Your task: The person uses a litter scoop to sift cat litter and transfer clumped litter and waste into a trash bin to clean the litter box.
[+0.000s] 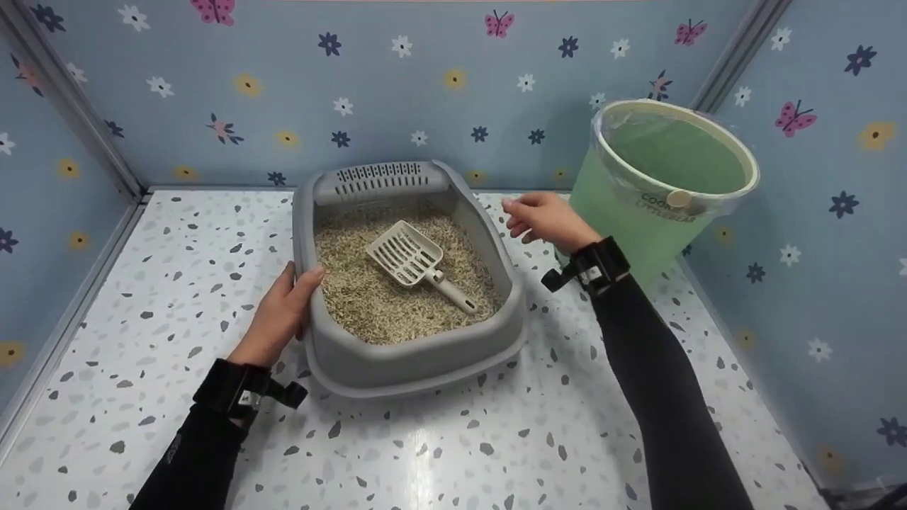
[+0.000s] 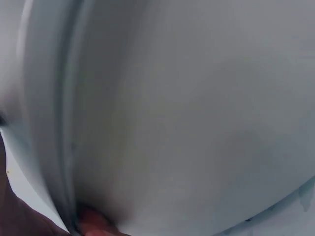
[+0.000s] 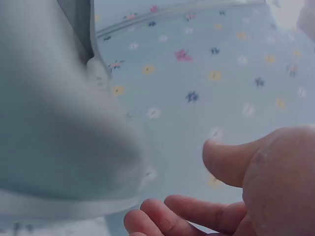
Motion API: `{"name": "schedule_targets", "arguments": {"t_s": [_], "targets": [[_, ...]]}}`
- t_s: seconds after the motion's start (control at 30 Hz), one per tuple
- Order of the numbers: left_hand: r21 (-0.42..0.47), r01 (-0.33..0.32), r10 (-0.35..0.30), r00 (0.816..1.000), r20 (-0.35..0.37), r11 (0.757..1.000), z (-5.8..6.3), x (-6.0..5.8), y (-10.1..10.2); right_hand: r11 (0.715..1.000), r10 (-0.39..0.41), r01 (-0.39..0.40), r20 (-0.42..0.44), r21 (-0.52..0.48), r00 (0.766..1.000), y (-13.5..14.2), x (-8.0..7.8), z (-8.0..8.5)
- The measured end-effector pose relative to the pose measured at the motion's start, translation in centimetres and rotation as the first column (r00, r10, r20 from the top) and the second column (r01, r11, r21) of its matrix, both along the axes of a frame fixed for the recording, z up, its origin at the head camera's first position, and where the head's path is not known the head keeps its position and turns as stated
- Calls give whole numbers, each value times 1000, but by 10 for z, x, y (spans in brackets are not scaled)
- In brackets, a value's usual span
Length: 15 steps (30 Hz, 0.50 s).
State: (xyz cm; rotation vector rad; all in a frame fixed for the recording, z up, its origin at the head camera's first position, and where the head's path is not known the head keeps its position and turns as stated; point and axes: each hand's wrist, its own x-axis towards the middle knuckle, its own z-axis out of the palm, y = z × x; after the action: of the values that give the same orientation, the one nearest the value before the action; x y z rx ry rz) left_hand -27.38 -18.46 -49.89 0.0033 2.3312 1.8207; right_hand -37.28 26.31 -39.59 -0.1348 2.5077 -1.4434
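Note:
A grey litter box (image 1: 418, 365) stands on the speckled surface, with a perforated panel at its far end. Tan granular litter (image 1: 361, 304) covers its bottom. Lying on the litter is a beige slotted litter scoop (image 1: 453, 292), handle toward the near right. My left hand (image 1: 280, 312) grips the box's left rim, thumb over the top and fingers outside; the box wall (image 2: 197, 123) fills most of the left wrist view. To the right of the box, my right hand (image 1: 549, 219) holds nothing. Its fingers are loosely bent, thumb apart from them in the right wrist view.
At the right rear stands a green bin (image 1: 623, 212) with a cream rim and a clear plastic liner, close behind my right hand. Blue walls (image 1: 397, 92) with flowers and butterflies bound the speckled surface (image 1: 177, 283) at the back and both sides.

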Motion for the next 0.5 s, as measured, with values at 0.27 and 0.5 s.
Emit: {"name": "schedule_targets", "arguments": {"t_s": [0.27, 0.5], "targets": [[-102, 142, -139, 990, 35, 985, 22, 40, 0, 966, -49, 94, 189, -241, 981, -8, -3, -71], [-77, 181, -185, 982, -41, 980, 28, 71, 16, 931, -69, 146, 231, -334, 970, -9, -5, -89]]}}
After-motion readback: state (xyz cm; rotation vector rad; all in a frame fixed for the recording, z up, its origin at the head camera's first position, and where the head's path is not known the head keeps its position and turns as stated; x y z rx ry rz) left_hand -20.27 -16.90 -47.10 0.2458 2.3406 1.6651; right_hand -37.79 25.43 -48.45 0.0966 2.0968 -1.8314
